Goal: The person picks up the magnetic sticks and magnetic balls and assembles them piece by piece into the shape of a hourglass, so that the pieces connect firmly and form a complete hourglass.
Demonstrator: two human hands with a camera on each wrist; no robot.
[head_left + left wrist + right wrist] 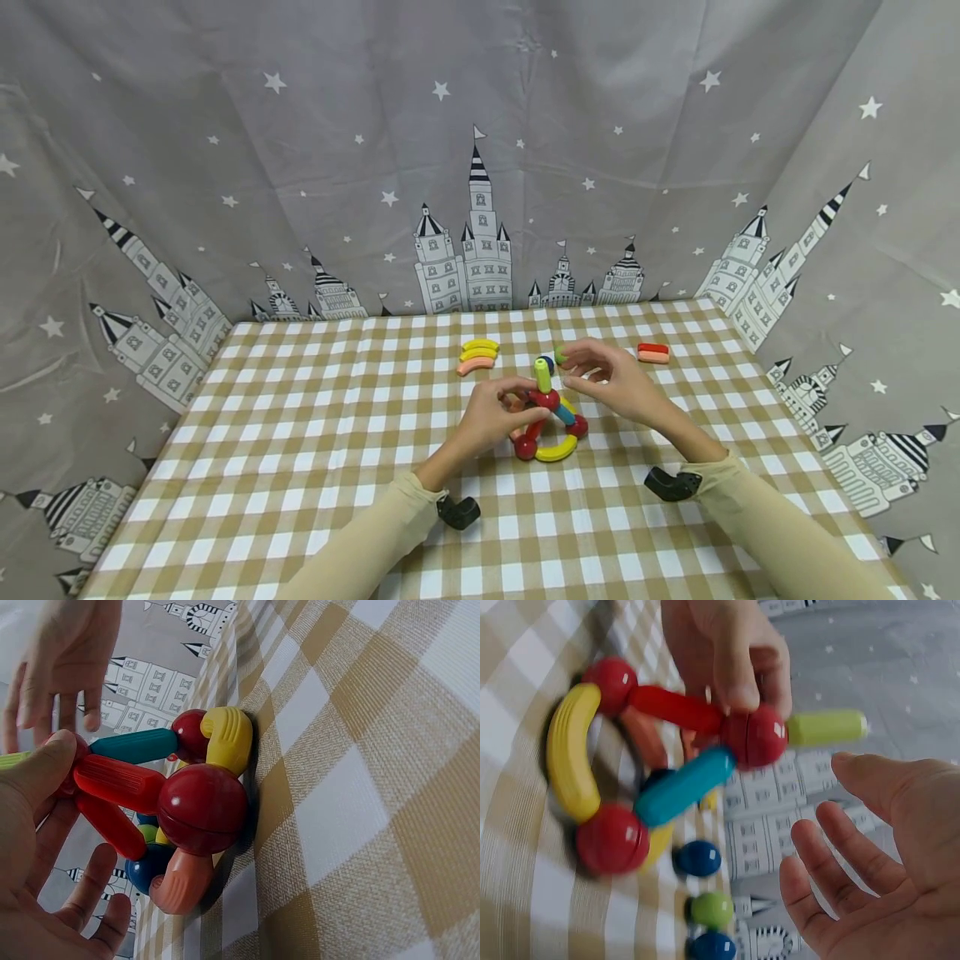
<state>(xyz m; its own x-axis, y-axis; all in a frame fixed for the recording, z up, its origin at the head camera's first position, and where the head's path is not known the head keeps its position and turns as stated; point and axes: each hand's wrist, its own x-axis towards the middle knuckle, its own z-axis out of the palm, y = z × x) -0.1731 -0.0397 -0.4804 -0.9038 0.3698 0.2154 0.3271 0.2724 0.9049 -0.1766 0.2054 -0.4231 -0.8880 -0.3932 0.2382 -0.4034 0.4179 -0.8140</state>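
Note:
A magnetic ball-and-stick frame stands on the checked cloth, with a yellow curved stick (557,451) and red balls (613,838) at its base. Red sticks (120,784) and a teal stick (686,787) slope up to a red top ball (757,736). From that ball a lime-green stick (542,375) points upward. My left hand (491,414) pinches the top ball, thumb on its near side. Just right of the lime stick, my right hand (618,382) holds nothing; its fingers are spread and relaxed, apart from the frame in the right wrist view (885,862).
Behind the frame lie a loose blue ball (698,859) and a green ball (711,910). Yellow curved sticks (480,345) and a pink curved one (476,365) lie further back. A red straight stick (652,348) and a pink one (653,358) lie at the right.

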